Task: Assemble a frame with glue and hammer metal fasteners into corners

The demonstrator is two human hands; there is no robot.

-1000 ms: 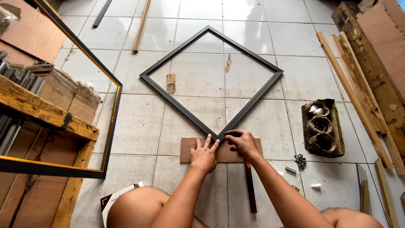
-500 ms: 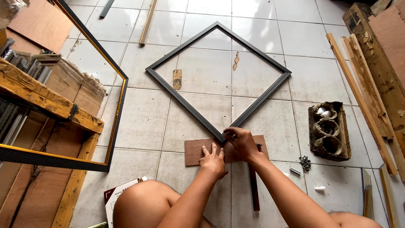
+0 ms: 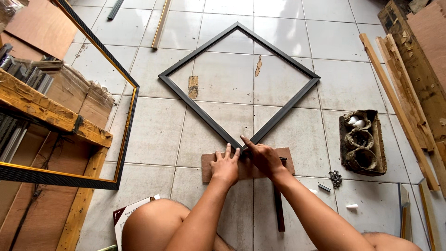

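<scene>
A square black picture frame (image 3: 204, 114) lies flat on the tiled floor, turned like a diamond. Its near corner rests on a small brown board (image 3: 208, 167). My left hand (image 3: 226, 166) lies flat on the board with fingers spread, fingertips touching the corner from the left. My right hand (image 3: 262, 157) covers the corner from the right, index finger stretched along the frame's edge. Whether the right hand holds something small is hidden. A dark narrow bar (image 3: 278, 209) runs from under the board toward me.
A larger black-and-gold frame (image 3: 124, 130) leans on a wooden shelf (image 3: 51, 116) at left. A dark holder with round pockets (image 3: 360, 142) sits at right, small metal pieces (image 3: 335, 178) beside it. Wooden slats (image 3: 399, 107) lie along the right. My knees fill the bottom.
The view has shifted a little, so the frame sits higher and more central. Both hands stay on the near corner; the left hand's fingers have closed in against it.
</scene>
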